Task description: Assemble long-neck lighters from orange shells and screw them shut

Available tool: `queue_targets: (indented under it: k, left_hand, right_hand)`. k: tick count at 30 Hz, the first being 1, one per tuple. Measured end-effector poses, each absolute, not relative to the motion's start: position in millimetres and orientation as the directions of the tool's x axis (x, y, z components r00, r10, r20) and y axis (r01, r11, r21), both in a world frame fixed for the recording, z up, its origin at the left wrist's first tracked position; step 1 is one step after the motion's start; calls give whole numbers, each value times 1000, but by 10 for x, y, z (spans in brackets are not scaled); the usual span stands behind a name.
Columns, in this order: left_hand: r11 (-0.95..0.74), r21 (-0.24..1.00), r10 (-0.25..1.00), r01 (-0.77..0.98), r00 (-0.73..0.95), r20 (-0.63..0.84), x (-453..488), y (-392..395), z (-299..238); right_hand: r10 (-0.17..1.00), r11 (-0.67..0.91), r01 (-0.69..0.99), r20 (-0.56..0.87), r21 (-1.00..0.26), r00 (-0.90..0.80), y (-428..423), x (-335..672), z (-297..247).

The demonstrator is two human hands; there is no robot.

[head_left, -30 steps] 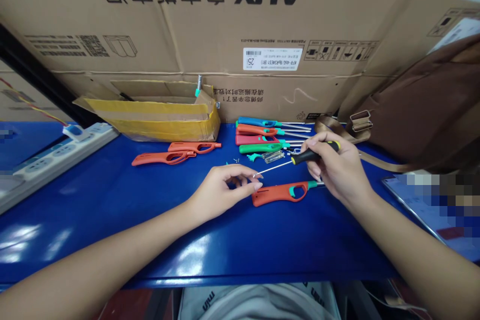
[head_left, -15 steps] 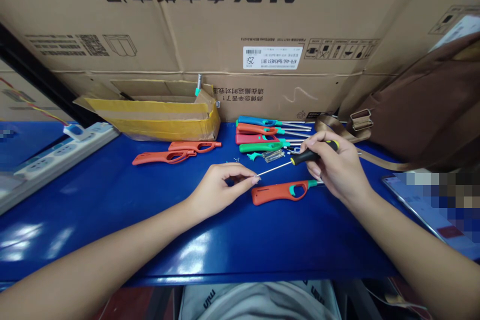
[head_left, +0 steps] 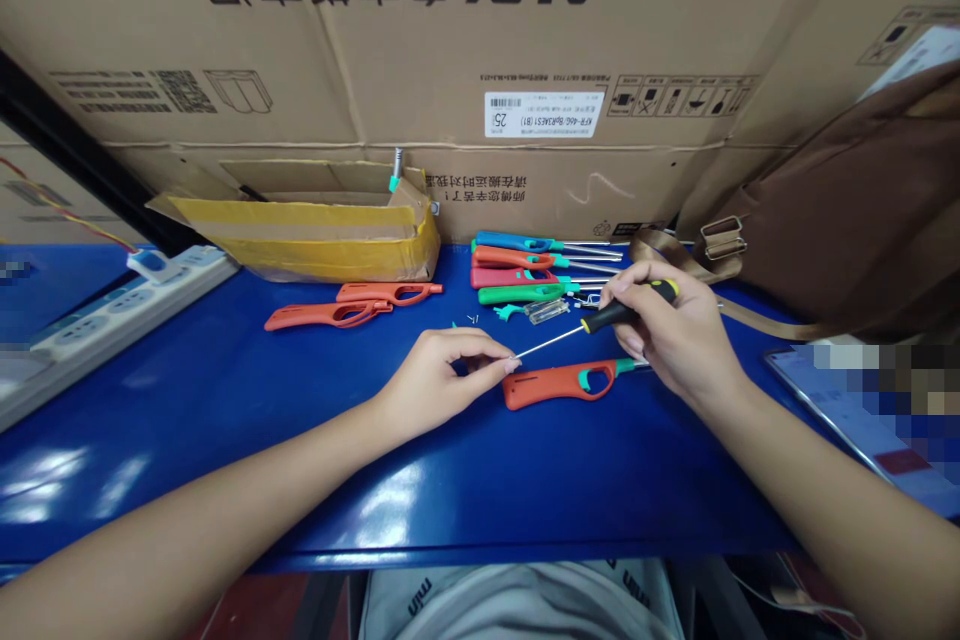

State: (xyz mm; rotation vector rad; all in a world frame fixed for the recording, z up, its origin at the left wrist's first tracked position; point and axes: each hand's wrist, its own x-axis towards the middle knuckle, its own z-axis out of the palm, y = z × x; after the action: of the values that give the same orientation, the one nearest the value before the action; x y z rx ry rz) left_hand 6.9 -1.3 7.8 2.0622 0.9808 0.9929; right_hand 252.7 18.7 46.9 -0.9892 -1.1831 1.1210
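My right hand (head_left: 671,330) is wrapped round the black-and-yellow handle of a screwdriver (head_left: 551,341), whose shaft points left and slightly down. At the tip, my left hand (head_left: 450,375) pinches thumb and fingers together; whatever sits between them is too small to make out. Just below the shaft, an orange lighter (head_left: 551,387) with a green trigger lies on the blue table (head_left: 480,500), its metal tube partly behind my right hand. Behind my hands are tiny screws (head_left: 472,319), a green trigger piece (head_left: 510,313) and a clear fuel tank (head_left: 549,311).
Several long lighters (head_left: 517,295) lie in a row at the back. Two orange casing parts (head_left: 328,315) rest before a yellow-taped box (head_left: 315,245). A power strip (head_left: 112,320) stands left; a phone (head_left: 832,410) and brown bag (head_left: 832,210) are right.
Almost nothing differs. The screwdriver tip and my left fingertips have shifted very slightly; both hands keep their grip.
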Motion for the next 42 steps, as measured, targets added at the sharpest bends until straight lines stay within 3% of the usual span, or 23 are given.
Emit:
queue_targets:
  k: [14, 42]
  left_hand:
    - [-567, 748, 779, 344, 519, 352, 76, -65, 99]
    - [-551, 755, 789, 357, 518, 331, 73, -77, 98]
  right_hand:
    - [980, 197, -107, 198, -975, 2, 184, 2570, 428]
    - [977, 207, -53, 209, -977, -35, 169, 2561, 401]
